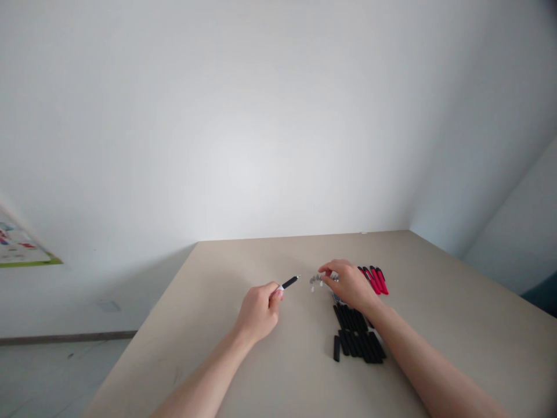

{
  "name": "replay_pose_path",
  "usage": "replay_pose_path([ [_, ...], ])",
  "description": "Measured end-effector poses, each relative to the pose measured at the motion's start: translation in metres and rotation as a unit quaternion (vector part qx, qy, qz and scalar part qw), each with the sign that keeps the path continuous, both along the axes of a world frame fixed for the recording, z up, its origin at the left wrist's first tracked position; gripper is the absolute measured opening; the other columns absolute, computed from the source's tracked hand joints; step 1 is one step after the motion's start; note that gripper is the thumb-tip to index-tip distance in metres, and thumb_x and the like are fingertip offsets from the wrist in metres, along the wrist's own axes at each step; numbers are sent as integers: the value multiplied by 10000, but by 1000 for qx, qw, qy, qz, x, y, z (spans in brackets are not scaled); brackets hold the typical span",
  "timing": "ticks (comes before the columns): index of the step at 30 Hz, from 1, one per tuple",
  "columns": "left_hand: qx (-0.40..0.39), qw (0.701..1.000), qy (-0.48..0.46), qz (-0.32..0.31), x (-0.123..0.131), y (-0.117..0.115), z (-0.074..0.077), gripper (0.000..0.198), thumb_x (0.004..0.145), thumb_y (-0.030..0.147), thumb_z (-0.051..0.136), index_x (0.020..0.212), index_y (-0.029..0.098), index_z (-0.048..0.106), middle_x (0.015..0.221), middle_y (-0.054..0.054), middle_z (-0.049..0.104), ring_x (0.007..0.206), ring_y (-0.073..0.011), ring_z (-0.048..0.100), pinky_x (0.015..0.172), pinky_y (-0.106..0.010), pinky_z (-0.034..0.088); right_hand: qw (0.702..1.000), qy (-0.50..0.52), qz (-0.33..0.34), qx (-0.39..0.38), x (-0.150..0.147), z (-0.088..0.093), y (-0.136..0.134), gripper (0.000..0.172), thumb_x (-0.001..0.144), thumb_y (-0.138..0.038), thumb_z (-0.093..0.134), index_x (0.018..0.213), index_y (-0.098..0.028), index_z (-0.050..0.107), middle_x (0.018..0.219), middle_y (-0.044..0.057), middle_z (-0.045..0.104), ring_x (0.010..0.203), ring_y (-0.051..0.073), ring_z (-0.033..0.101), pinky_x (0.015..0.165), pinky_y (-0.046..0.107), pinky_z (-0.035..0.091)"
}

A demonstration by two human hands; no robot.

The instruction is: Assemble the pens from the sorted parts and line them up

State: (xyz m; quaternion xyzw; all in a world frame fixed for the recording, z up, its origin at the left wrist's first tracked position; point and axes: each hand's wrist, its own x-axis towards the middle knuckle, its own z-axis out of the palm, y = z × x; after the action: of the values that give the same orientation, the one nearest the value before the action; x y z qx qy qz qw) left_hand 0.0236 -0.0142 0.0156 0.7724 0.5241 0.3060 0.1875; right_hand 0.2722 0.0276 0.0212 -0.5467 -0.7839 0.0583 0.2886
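My left hand (260,310) is closed around a black pen (289,283) with a white band, its tip pointing up and to the right. My right hand (348,283) rests on the beige table (243,360), fingers pinched over a small heap of silvery parts (317,281); what the fingers hold is too small to name. Just behind the right hand lie several red pens (376,280). Under and in front of the right wrist lies a row of several black pens or pen barrels (357,342).
The table's left edge drops to a light floor (52,377). A white wall rises behind the table's far edge. A poster (20,247) leans low at the left. A dark object (542,296) shows past the table's right edge.
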Motion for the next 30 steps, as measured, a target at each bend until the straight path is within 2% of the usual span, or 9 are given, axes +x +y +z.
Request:
replay_pose_path([
  [5, 1, 1000, 3, 0, 0, 1, -3, 313, 912, 305, 361, 696, 188, 555, 517, 29, 463, 466, -120, 396, 488, -221, 244, 998, -21, 52, 38, -2, -11, 5, 237, 784, -124, 590, 971, -208, 710, 901, 65, 649, 886, 227, 553, 815, 364, 450],
  [9, -2, 1000, 4, 0, 1, 1, -4, 309, 913, 305, 361, 697, 189, 549, 521, 29, 466, 469, -120, 402, 490, -218, 246, 995, -40, 75, 50, -6, -15, 7, 227, 811, -156, 618, 1006, -222, 714, 966, 83, 614, 915, 236, 520, 843, 393, 450],
  [16, -5, 1000, 6, -9, 1, 2, -3, 312, 917, 296, 347, 697, 187, 538, 539, 20, 491, 478, -122, 422, 494, -219, 254, 994, -48, 77, 65, -14, -14, 9, 110, 819, -208, 637, 805, -218, 745, 929, 86, 593, 883, 230, 514, 811, 391, 454],
  [19, -6, 1000, 12, -4, 1, 2, -3, 311, 915, 296, 349, 693, 188, 539, 539, 19, 494, 479, -124, 426, 494, -220, 255, 994, 21, 85, 67, -17, -10, 7, 148, 850, -252, 603, 788, -212, 731, 862, 75, 619, 854, 221, 529, 795, 378, 457],
  [24, -8, 1000, 16, -3, 0, 2, -3, 308, 915, 302, 354, 701, 190, 544, 557, 11, 522, 496, -125, 453, 499, -218, 262, 974, 210, 85, -7, -25, -3, -6, 208, 869, -364, 576, 881, -208, 713, 775, 39, 658, 717, 179, 572, 681, 301, 465],
  [30, -9, 1000, 21, -7, 0, 1, -1, 289, 909, 290, 367, 687, 190, 522, 544, 16, 502, 489, -121, 435, 494, -222, 245, 961, 257, 94, -28, -31, 0, -15, 239, 849, -406, 598, 887, -206, 722, 794, 43, 670, 737, 184, 598, 703, 302, 464],
])
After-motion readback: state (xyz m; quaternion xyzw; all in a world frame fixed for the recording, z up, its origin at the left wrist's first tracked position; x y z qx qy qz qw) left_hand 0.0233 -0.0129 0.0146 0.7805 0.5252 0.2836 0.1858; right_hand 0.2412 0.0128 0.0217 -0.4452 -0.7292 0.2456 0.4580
